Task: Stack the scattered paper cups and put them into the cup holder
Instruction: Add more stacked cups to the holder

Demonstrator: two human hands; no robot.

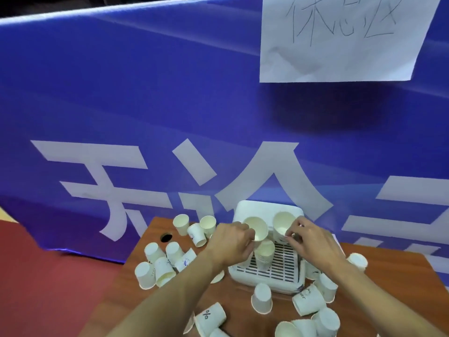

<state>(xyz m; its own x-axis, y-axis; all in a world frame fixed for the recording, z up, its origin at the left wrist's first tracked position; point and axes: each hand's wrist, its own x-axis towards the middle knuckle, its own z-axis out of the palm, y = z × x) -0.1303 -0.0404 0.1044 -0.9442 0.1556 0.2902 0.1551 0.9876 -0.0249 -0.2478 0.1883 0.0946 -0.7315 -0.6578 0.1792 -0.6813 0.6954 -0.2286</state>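
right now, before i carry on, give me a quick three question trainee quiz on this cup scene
1. True or false: the left hand and right hand each grip a paper cup.
2. Fill in: the loose cups lie scattered on a ___ table.
3. The stack of cups stands: A on the table, B on the cup holder, C in the right hand.
Key: 1 true; 2 wooden; 3 B.

Blue banner (170, 105) behind wooden table (136, 295), red floor (48, 276).
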